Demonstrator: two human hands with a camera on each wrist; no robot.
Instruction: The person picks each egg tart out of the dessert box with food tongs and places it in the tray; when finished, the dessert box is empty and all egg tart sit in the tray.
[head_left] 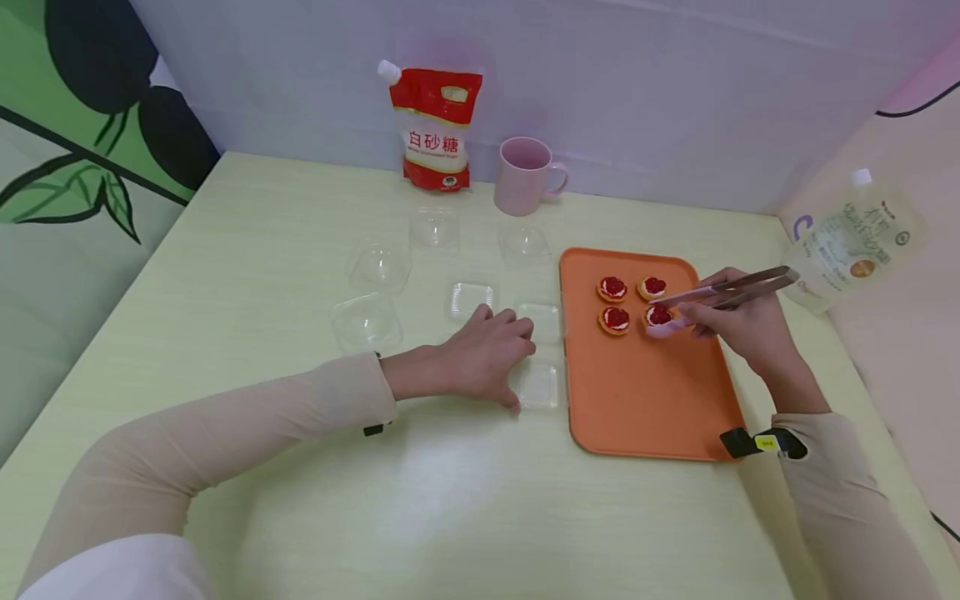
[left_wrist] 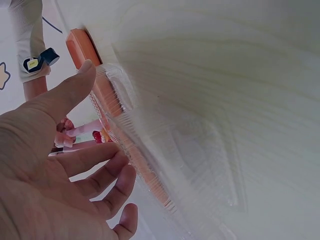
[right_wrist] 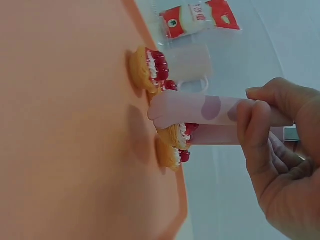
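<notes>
In the head view my right hand (head_left: 742, 321) grips a pair of tongs (head_left: 750, 287) with metal arms and pink tips. The pink tips (right_wrist: 167, 107) lie on either side of a cherry-topped tart (head_left: 658, 315) on the orange tray (head_left: 645, 400). Three more such tarts stand beside it, one (right_wrist: 145, 70) nearest the camera in the right wrist view. My left hand (head_left: 480, 358) rests left of the tray with fingers spread and loosely bent. Its thumb and fingertips are at the edge of a clear plastic box (head_left: 538, 386); whether they touch it I cannot tell.
More clear plastic pieces, including a shallow box (head_left: 472, 298) and a domed piece (head_left: 367, 323), lie left of the tray. A red and white sugar pouch (head_left: 435, 133) and a pink mug (head_left: 521, 179) stand at the back. Another pouch (head_left: 855, 250) stands at the right.
</notes>
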